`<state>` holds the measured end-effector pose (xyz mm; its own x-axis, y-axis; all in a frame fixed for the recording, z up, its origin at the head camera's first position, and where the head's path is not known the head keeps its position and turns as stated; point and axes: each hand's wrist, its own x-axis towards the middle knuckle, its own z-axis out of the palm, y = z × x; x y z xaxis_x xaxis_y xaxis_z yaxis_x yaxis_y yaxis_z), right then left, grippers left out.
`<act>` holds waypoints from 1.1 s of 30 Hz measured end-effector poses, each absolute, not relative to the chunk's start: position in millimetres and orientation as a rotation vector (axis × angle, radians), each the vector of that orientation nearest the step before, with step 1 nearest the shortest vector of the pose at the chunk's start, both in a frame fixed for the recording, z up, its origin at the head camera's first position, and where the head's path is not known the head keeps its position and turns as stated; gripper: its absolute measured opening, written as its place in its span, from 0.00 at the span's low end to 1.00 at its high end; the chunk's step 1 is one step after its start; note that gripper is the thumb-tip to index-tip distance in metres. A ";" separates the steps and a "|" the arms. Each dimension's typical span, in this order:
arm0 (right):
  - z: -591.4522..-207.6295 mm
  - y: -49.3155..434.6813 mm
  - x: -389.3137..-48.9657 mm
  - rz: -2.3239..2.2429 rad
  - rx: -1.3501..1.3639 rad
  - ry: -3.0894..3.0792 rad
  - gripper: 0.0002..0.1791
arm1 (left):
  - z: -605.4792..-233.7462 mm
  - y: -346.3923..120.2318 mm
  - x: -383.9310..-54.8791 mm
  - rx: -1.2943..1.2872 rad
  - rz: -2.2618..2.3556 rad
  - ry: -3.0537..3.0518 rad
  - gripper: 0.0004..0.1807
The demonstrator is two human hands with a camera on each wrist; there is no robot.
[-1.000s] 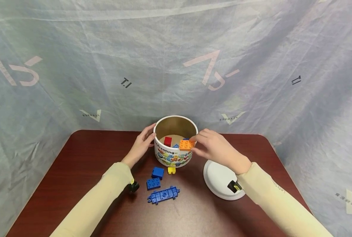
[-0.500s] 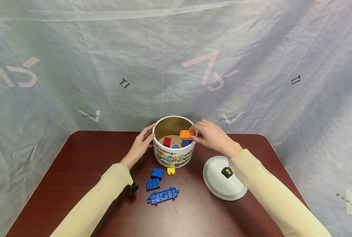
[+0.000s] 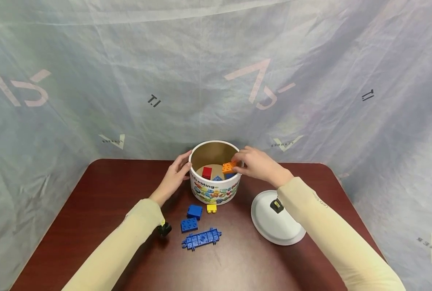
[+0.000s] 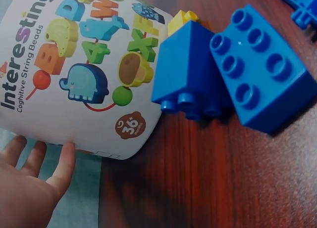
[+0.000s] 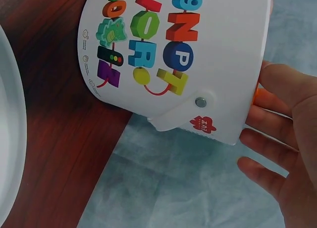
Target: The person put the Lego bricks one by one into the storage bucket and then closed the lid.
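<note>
A round white bucket [image 3: 214, 195] with colourful printed letters stands upright at the table's back edge. At its left side rests my left hand [image 3: 174, 174], thumb near the rim and straight fingers [image 4: 63, 163] against the wall. My right hand [image 3: 259, 165] pinches an orange six-stud toy brick [image 3: 228, 167] inside the right part of the bucket's mouth. In the right wrist view the bucket wall hides nearly all of that brick. Lower inside the bucket lie a red brick [image 3: 206, 173], a light blue piece [image 3: 217, 178] and a blue brick [image 3: 230, 176].
In front of the bucket lie a small yellow brick [image 3: 211, 208], two blue bricks, one of them studs up [image 4: 262, 65], and a long blue chassis piece [image 3: 202, 239]. A white lid [image 3: 278, 224] lies to the right, under my right forearm. A grey curtain hangs behind.
My right hand has carried the orange brick from the bucket's front rim up and back, then tilted it inside the mouth. My left hand has stayed at the bucket's side.
</note>
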<state>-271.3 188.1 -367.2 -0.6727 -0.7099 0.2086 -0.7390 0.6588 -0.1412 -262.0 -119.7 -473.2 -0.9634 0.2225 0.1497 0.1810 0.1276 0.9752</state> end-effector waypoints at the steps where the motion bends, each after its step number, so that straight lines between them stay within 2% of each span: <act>1: -366.5 187.7 -271.0 0.331 1.203 -2.733 0.13 | -472.7 -120.0 -262.5 0.418 2.009 2.337 0.28; 33: -375.4 192.8 -270.8 0.367 1.227 -2.665 0.09 | -473.4 -124.1 -255.6 0.403 2.007 2.344 0.28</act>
<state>-270.8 192.8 -375.4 -0.6412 -0.7190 0.2680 -0.7647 0.6276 -0.1458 -255.6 -124.1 -473.4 -0.9661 0.2137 0.1447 0.1759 0.1348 0.9751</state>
